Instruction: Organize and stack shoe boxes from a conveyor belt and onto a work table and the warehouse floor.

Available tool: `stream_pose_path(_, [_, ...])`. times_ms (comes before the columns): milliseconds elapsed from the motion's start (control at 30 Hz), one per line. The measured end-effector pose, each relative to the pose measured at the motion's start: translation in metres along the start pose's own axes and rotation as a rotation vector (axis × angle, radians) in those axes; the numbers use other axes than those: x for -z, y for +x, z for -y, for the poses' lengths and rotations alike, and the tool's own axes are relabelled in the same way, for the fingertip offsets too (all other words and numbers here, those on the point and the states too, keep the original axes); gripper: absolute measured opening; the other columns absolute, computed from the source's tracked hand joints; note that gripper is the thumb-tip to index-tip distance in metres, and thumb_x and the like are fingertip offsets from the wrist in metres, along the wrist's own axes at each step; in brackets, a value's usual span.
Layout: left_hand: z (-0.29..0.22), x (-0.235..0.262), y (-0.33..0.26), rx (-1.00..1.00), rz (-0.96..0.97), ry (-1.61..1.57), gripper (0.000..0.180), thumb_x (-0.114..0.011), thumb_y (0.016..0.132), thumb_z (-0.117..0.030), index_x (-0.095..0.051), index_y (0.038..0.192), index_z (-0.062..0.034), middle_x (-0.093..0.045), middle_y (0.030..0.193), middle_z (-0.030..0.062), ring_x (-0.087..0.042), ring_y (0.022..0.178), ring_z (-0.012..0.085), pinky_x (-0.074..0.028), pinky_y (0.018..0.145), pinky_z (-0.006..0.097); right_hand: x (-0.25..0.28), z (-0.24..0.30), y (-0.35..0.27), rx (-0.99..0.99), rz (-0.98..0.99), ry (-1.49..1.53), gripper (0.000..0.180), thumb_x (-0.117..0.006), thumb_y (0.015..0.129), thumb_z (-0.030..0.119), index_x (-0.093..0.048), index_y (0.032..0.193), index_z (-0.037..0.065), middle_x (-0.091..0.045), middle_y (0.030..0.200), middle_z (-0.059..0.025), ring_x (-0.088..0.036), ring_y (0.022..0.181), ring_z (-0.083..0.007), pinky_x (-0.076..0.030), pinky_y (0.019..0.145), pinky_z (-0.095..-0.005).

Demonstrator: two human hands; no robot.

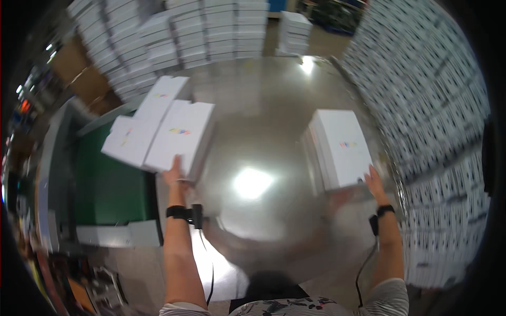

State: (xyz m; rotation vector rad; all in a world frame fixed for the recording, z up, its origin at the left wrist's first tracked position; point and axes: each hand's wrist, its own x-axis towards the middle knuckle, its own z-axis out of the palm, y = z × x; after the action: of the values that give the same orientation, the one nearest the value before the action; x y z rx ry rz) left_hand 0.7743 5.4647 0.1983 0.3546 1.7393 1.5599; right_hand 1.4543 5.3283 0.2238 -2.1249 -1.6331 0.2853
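White cardboard sits under both hands. The left hand (173,173) lies at the near end of a white box (182,129), a digit on its lid; the rest is hidden, so its grip cannot be told. The right hand (375,183) is at the near right corner of another white box (343,145) on the metal table (253,121); its hold is likewise unclear. Good handling calls for level, even pressure at the ends, without denting lids or nudging the neighbouring boxes (155,105).
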Motion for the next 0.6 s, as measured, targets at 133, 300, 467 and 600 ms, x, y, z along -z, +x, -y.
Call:
stream_pose_path(133, [0.007,0.029,0.012,0.207,0.000,0.104,0.050,-0.072,0.063,-0.020,-0.048,0.098,0.0059,-0.054,0.095,0.0165,-0.056,0.071,0.0238,-0.046,0.057,0.036,-0.024,0.021,0.023,-0.026,-0.064,-0.195,0.045,-0.051,0.076,0.015,-0.039,0.117,-0.002,-0.042,0.116,-0.0198,-0.041,0.107,-0.0322,-0.031,0.091,-0.0335])
stream_pose_path(300, [0.053,0.082,-0.072,-0.002,0.432,-0.052,0.054,-0.068,0.066,-0.009,-0.042,0.111,0.0045,-0.052,0.099,0.0111,-0.051,0.087,0.0185,-0.043,0.074,0.030,-0.013,0.089,-0.015,0.115,-0.318,0.017,0.034,-0.054,0.070,0.012,-0.047,0.102,0.001,-0.045,0.106,-0.0218,-0.040,0.103,-0.0358,-0.032,0.089,-0.0391])
stream_pose_path(467, [0.020,0.153,-0.076,-0.221,0.453,0.240,0.058,-0.064,0.068,-0.007,-0.033,0.116,0.0058,-0.051,0.092,0.0073,-0.051,0.087,0.0171,-0.042,0.073,0.027,-0.072,0.191,-0.075,0.363,-0.041,0.210,0.032,-0.059,0.071,0.017,-0.050,0.098,0.002,-0.046,0.107,-0.0174,-0.042,0.103,-0.0303,-0.034,0.087,-0.0364])
stream_pose_path(600, [0.048,0.213,-0.138,-0.277,0.664,0.497,0.049,-0.054,0.076,-0.032,-0.040,0.110,0.0008,-0.050,0.088,0.0073,-0.049,0.079,0.0161,-0.041,0.072,0.029,-0.113,0.261,-0.120,0.119,0.221,0.720,0.035,-0.056,0.075,0.027,-0.053,0.100,0.002,-0.048,0.107,-0.0171,-0.046,0.099,-0.0296,-0.035,0.086,-0.0336])
